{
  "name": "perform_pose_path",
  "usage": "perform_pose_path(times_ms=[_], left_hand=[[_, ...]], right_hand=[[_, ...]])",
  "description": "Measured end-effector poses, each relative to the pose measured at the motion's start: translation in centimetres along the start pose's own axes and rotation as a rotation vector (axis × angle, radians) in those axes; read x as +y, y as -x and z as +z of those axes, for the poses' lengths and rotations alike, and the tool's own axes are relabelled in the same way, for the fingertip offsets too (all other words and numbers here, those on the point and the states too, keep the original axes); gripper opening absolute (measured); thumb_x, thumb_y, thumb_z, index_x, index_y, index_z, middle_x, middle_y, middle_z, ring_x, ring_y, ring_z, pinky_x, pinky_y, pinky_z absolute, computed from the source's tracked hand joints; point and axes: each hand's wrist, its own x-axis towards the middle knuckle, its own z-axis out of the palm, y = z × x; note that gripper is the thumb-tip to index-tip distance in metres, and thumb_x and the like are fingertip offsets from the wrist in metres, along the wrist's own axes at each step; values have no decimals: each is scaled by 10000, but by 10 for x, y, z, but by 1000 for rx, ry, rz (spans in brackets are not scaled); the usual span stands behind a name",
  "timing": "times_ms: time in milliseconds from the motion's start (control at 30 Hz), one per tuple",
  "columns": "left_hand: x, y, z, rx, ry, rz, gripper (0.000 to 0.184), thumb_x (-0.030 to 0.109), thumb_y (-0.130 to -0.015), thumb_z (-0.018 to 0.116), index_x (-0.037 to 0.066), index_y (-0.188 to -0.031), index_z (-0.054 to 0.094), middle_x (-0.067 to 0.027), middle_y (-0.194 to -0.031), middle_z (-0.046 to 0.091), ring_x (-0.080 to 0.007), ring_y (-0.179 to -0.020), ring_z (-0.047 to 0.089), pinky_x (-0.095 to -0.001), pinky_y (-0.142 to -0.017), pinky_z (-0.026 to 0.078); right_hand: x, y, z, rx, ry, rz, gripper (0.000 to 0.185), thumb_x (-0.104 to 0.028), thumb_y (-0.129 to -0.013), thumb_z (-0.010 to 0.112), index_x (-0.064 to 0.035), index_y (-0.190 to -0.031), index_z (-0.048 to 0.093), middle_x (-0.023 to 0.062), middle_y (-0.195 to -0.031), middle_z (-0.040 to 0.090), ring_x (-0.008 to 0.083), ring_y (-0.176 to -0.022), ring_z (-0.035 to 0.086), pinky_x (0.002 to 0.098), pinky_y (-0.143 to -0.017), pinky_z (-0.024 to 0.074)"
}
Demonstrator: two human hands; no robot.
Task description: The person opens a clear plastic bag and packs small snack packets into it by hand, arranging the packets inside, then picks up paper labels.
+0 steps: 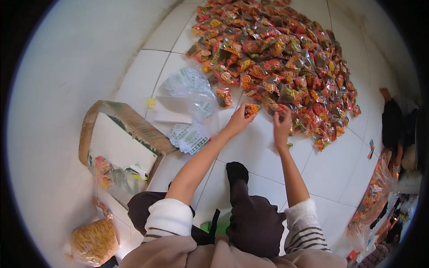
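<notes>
My left hand is closed on a small clear packet of orange snacks, held just in front of the pile. Beside it, my right hand has its fingers bent together at another snack packet by the near edge of the pile. The big heap of snack packets covers the floor ahead, in red, orange, yellow and brown. Just left of my left hand, a single packet lies apart from the heap.
Printed green-and-white labels, partly under clear plastic, lie left beside a white stack. An open cardboard box and a bag of yellow snacks sit further left. At far right are a large plastic bag and another person's arm.
</notes>
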Motion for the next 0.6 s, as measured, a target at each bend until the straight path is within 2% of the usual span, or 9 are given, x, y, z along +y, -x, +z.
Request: perform_pose_path(times_ms=[33, 100, 133, 200, 233, 333, 467, 500, 600], left_hand=[[13, 4, -12, 16, -9, 14, 423, 200, -811, 619, 22, -1129, 403, -109, -853, 588, -192, -788, 588, -314, -749, 470], [44, 17, -40, -240, 292, -99, 403, 194, -834, 583, -3, -1131, 395, -69, -880, 579, -131, -778, 585, -259, -682, 478], [60, 28, -55, -225, 280, -75, 403, 194, -834, 583, -3, -1131, 395, -69, -880, 579, -131, -778, 585, -259, -682, 478], [88, 56, -83, -282, 112, 8, 397, 181, -838, 566, 4, -1148, 391, -44, -862, 575, -114, -719, 580, -241, -644, 478], [97, 68, -96, -340, 104, 2, 412, 182, -842, 560, 15, -1177, 389, -40, -870, 571, -100, -731, 574, -236, -649, 472], [129, 116, -133, -371, 110, 33, 425, 177, -839, 559, 17, -1195, 393, -46, -903, 568, -99, -742, 573, -237, -647, 470], [158, 196, -177, -231, 180, 86, 540, 338, -817, 619, -1, -1186, 420, -62, -935, 569, -122, -831, 547, -249, -755, 447], [147, 209, -188, -134, 145, 137, 606, 432, -805, 616, -2, -1184, 429, -64, -934, 563, -131, -831, 545, -257, -764, 444], [135, 258, -218, 58, 142, 151, 601, 458, -808, 597, -12, -1155, 457, -77, -951, 568, -149, -850, 546, -270, -780, 440]], right_hand=[[-6, -5, -11, -57, -317, 175, 281, -50, -814, 562, -61, -1089, 502, 61, -977, 556, 171, -900, 539, 284, -793, 427], [-14, -18, -29, -195, -794, 382, 315, -89, -812, 611, -45, -1100, 489, 14, -974, 542, 89, -865, 513, 246, -720, 442], [-34, -19, -38, -199, -807, 354, 315, -89, -812, 611, -45, -1100, 489, 14, -974, 542, 89, -865, 513, 246, -720, 442], [-79, -20, -64, -510, -705, 257, 395, -92, -765, 671, -34, -1106, 480, 33, -973, 544, 102, -850, 521, 245, -723, 450], [-102, -18, -70, -518, -526, 197, 400, -75, -753, 685, -38, -1103, 496, 29, -976, 550, 82, -790, 526, 218, -695, 436], [-154, -11, -66, -740, -601, -4, 447, -123, -719, 728, -37, -1091, 496, 40, -1006, 560, 96, -825, 529, 229, -691, 440], [-238, 9, -52, -965, -529, -13, 411, -119, -673, 759, -27, -1012, 545, 26, -969, 583, 77, -853, 530, 224, -687, 434], [-249, 17, -36, -973, -632, -41, 467, -103, -680, 750, -17, -1063, 496, 40, -954, 594, 97, -854, 538, 234, -699, 430], [-305, 57, -10, -994, -648, -170, 554, -107, -702, 735, -24, -1144, 411, 74, -952, 596, 127, -877, 547, 250, -729, 428]])
